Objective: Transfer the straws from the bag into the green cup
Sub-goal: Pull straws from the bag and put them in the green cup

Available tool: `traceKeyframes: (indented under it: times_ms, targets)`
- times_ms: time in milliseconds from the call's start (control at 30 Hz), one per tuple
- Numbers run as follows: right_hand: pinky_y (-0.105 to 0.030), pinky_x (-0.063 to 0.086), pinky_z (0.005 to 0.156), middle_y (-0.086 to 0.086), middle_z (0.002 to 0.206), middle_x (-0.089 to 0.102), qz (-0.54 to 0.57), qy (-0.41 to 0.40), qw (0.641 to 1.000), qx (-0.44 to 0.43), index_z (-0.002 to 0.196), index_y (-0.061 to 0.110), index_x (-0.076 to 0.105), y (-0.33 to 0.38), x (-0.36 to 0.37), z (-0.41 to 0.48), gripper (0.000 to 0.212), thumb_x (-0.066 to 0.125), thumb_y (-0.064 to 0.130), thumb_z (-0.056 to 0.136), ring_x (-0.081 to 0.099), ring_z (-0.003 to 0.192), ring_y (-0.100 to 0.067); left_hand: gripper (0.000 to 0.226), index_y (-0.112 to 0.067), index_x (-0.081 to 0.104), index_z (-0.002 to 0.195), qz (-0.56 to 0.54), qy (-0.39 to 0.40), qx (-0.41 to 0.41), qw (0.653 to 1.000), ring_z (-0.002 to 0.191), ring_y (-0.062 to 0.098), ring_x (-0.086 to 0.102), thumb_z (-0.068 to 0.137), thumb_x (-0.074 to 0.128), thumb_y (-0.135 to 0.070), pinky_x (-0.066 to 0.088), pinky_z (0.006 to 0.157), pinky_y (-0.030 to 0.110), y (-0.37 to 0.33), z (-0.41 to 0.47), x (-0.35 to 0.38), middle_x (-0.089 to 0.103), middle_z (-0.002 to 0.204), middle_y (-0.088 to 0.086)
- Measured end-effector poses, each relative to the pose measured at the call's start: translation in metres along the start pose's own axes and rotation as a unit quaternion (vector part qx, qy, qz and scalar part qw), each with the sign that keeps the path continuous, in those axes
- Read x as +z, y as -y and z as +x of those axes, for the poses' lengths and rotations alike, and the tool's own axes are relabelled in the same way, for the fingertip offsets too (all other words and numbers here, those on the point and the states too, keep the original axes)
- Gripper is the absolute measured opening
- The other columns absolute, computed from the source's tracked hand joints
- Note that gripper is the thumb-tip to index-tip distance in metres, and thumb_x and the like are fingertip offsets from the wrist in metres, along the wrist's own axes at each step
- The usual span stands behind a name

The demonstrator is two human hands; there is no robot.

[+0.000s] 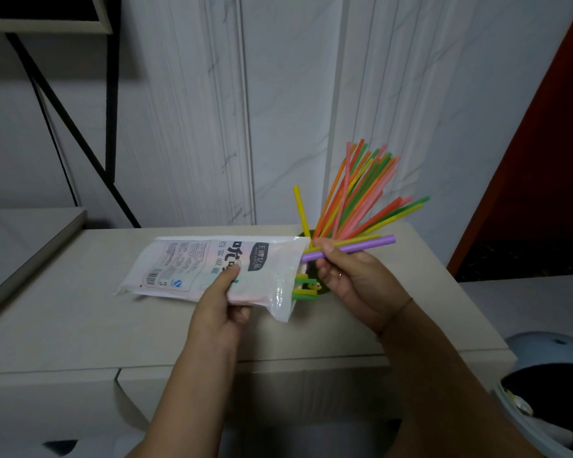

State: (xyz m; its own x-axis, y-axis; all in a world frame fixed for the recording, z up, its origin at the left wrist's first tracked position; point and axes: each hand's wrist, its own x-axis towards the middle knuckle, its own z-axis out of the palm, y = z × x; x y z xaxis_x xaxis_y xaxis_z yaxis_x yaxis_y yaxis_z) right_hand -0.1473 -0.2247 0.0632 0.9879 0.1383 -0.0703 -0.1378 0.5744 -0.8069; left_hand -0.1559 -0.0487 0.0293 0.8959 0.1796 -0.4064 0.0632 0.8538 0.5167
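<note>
My left hand [224,300] grips a white plastic straw bag [212,269] by its lower edge, holding it flat over the beige cabinet top [80,309] with its open mouth to the right. A few green and yellow straw ends [304,287] poke out of the mouth. My right hand [351,282] pinches a purple straw [361,246] and a yellow one, pulled out of the bag and pointing right. The green cup [311,233] stands behind my hands, mostly hidden; several coloured straws [361,193] fan out of it toward the upper right.
A white marbled wall panel [278,110] rises right behind the cabinet. A black metal frame [110,94] stands at the left. A pale blue bin [549,391] with a dark opening sits low at the right, next to a red panel [543,160].
</note>
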Motion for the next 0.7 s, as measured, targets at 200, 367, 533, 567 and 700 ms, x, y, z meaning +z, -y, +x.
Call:
traceKeyframes:
  times_ms: [200,367,533,567,700]
  targets:
    - [-0.014,0.049,0.051,0.0,0.052,0.063,-0.08,-0.084,0.987,-0.114,0.083,0.0,0.063,0.009,-0.001,-0.001,0.01,0.056,0.004,0.089,0.058,0.047,-0.005,0.036,-0.014,0.059,0.117,-0.013,-0.028,0.015,0.999,0.084,0.017,0.069,0.084,0.063,0.001,0.06,0.056,0.032,-0.006,0.002,-0.002,0.071,0.097,0.004]
    - [-0.014,0.051,0.051,0.001,0.048,0.062,-0.107,-0.172,0.961,-0.19,0.082,0.005,0.064,0.033,-0.023,-0.006,0.008,0.06,0.007,0.088,0.058,0.045,-0.005,0.025,-0.019,0.06,0.103,-0.018,-0.076,0.043,0.996,0.076,0.01,0.065,0.085,0.064,-0.002,0.057,0.049,0.027,-0.02,0.011,-0.011,0.07,0.08,-0.003]
    - [-0.014,0.05,0.048,0.002,0.046,0.063,-0.136,-0.242,0.931,-0.236,0.085,0.004,0.064,0.042,-0.039,-0.003,0.007,0.06,0.009,0.088,0.058,0.042,-0.005,0.019,-0.02,0.058,0.087,-0.016,-0.081,0.03,0.996,0.075,0.011,0.064,0.085,0.064,-0.002,0.056,0.05,0.028,-0.017,0.01,-0.01,0.07,0.079,-0.003]
    - [-0.014,0.05,0.048,0.002,0.046,0.063,-0.145,-0.252,0.924,-0.248,0.086,0.003,0.063,0.043,-0.042,-0.002,0.007,0.06,0.009,0.088,0.058,0.042,-0.005,0.019,-0.02,0.058,0.088,-0.014,-0.081,0.031,0.996,0.076,0.011,0.064,0.085,0.064,-0.002,0.056,0.05,0.028,-0.016,0.01,-0.009,0.069,0.084,-0.003]
    - [-0.017,0.053,0.051,0.005,0.047,0.064,-0.196,-0.283,0.888,-0.303,0.089,0.003,0.062,0.046,-0.048,-0.004,0.007,0.059,0.01,0.088,0.059,0.044,-0.007,0.02,-0.019,0.058,0.09,-0.022,-0.079,0.029,0.996,0.078,0.012,0.065,0.085,0.064,-0.001,0.057,0.051,0.03,-0.016,0.01,-0.009,0.067,0.09,-0.001]
